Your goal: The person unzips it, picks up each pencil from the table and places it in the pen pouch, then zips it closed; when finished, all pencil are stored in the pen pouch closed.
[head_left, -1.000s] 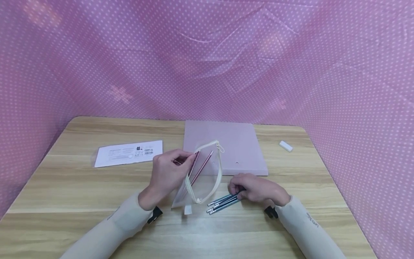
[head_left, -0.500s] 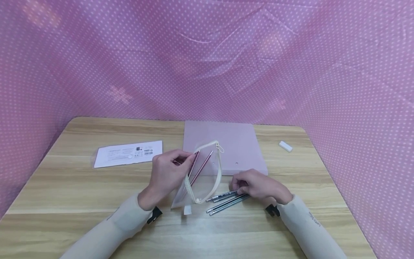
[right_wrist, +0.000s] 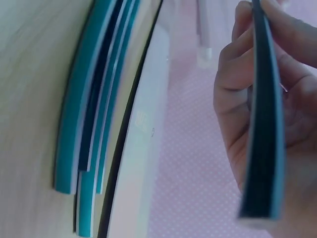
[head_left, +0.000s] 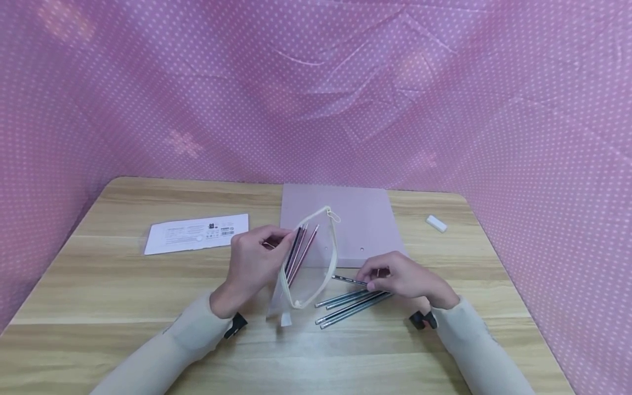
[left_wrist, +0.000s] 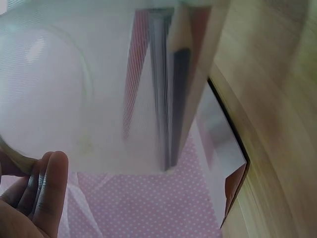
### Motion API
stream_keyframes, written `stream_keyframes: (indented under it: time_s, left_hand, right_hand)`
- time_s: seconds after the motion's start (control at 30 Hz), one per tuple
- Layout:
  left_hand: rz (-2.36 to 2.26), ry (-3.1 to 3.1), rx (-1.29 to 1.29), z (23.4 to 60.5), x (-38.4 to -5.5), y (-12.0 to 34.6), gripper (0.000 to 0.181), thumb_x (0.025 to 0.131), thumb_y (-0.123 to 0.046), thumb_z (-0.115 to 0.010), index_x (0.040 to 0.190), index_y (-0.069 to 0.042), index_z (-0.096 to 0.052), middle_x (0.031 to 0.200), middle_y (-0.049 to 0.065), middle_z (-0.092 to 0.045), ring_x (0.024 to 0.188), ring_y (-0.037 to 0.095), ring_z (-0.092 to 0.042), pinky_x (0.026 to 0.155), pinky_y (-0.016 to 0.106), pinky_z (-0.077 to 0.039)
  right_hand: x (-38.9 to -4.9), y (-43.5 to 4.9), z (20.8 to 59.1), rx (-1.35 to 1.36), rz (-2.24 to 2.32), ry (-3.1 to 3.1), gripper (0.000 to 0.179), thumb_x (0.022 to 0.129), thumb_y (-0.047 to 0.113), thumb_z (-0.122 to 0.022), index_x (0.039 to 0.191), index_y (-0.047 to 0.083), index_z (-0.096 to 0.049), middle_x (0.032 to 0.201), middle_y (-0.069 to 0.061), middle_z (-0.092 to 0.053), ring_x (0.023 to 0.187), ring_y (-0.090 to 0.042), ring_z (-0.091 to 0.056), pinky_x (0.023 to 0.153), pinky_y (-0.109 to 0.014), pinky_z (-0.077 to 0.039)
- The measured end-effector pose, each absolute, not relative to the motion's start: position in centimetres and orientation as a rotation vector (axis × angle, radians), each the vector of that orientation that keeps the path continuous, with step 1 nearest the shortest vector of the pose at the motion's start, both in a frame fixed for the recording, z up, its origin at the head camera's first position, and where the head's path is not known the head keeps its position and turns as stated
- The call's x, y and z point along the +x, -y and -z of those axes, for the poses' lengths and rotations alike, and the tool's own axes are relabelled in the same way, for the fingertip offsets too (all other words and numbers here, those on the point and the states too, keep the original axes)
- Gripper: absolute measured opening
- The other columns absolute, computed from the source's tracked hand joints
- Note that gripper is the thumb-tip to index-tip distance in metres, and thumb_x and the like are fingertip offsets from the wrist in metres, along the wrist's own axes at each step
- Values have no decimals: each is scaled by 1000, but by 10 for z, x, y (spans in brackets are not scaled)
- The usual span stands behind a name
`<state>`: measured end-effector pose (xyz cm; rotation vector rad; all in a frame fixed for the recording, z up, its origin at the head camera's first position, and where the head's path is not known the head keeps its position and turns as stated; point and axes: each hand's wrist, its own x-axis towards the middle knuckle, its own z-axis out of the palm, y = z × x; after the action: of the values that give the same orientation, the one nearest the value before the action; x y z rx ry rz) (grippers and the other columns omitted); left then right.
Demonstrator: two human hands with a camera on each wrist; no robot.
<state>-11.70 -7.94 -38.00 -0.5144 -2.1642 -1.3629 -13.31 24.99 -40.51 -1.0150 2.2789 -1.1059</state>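
My left hand [head_left: 257,263] pinches the edge of a clear zip pencil case [head_left: 333,258], holding its cream-rimmed mouth open. Inside lean several pencils [head_left: 304,255], red and dark, seen through the clear wall in the left wrist view. To the right, my right hand [head_left: 402,277] grips a dark pencil [right_wrist: 266,129] between thumb and fingers, raised over the table, its far end near the case's mouth. Several teal and dark pencils [head_left: 348,315] lie side by side on the table just below that hand.
A pale pink folder [head_left: 340,203] lies behind the case. At the left is a white printed packet [head_left: 178,236], and a white eraser [head_left: 436,223] sits at the back right. Pink dotted cloth [head_left: 316,109] hangs around the wooden table [head_left: 306,367].
My right hand has lifted one dark pencil out of the bundle it was gripping; the others now lie on the table. The case has tilted slightly, and more pencils show inside.
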Motion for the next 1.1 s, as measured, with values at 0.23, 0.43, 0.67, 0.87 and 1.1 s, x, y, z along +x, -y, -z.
stream_keyframes:
  time_s: [0.23,0.43,0.67,0.87,1.1]
  left_hand:
    - [1378,2159,-497,381,-118,79,7,84,-6,-80,88,-2,-78,80,12,-78,64,16,-71,58,14,-57]
    - [1384,2170,-485,379,-116,79,7,84,-8,-81,89,-2,-79,79,10,-78,63,14,-70,58,14,-57]
    - [1368,2185,-494,378,-114,78,7,84,-8,-81,89,-3,-79,79,10,-78,63,13,-70,57,14,-57]
    - [1340,2181,-520,378,-112,77,6,84,-8,-81,88,-4,-79,79,10,-78,63,13,-70,58,14,-57]
    - [1293,2166,-571,380,-108,72,8,82,-8,-83,87,-4,-79,79,10,-78,64,12,-71,59,14,-57]
  right_hand:
    - [-132,-255,401,-971,1243,-2169,15,94,5,-68,108,2,-72,97,-21,-70,87,-2,-60,78,-23,-56]
    - [-127,-252,395,-938,1400,-2100,13,92,-1,-66,104,-2,-69,92,3,-66,85,-1,-58,74,-19,-54]
    - [-115,-224,392,-674,1687,-1999,29,90,-2,-65,112,-19,-58,89,8,-68,77,-3,-63,66,-20,-58]
    - [-115,-196,390,-397,1872,-1850,29,92,-3,-61,117,-16,-60,87,5,-71,65,-4,-60,58,-19,-56]
    - [-116,-175,392,-235,2080,-1729,23,94,-3,-58,115,1,-66,89,8,-76,68,-2,-66,61,-18,-58]
